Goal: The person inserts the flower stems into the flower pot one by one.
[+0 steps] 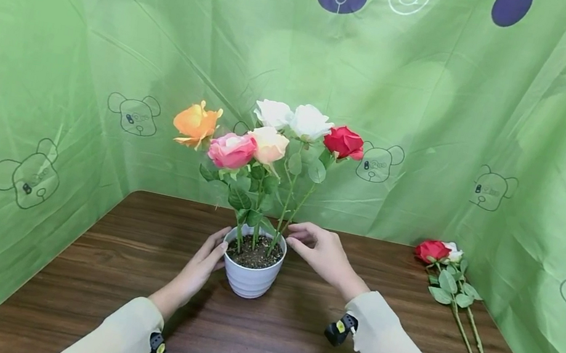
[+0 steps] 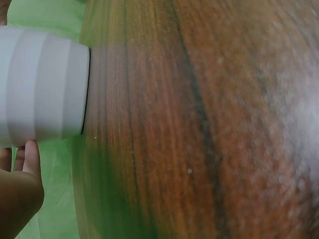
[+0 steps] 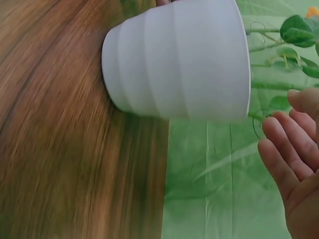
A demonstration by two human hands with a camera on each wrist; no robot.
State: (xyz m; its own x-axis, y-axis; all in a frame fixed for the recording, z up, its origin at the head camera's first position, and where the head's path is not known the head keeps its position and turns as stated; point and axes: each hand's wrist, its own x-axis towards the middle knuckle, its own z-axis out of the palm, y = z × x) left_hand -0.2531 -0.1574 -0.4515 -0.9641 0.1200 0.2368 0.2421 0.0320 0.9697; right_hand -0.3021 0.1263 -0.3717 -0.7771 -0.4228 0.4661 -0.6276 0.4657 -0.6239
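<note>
A white ribbed flowerpot (image 1: 250, 280) filled with dark soil (image 1: 254, 254) stands upright on the table. Several artificial roses rise from it: an orange rose (image 1: 196, 124), a pink rose (image 1: 232, 151), a cream rose (image 1: 269, 145), two white ones and a red rose (image 1: 345, 143). My left hand (image 1: 201, 263) rests its fingers against the pot's left side; in the left wrist view, fingertips (image 2: 32, 154) touch the pot wall. By the rim on the right is my right hand (image 1: 323, 255), its fingers loosely bent with nothing between them. In the right wrist view, that hand (image 3: 299, 154) is apart from the pot.
On the right of the brown wooden table (image 1: 127, 300) lie a red rose (image 1: 432, 251) and a white rose (image 1: 452, 252), their stems pointing toward the near side. Green printed fabric (image 1: 76, 104) hangs around the table at the back and both sides.
</note>
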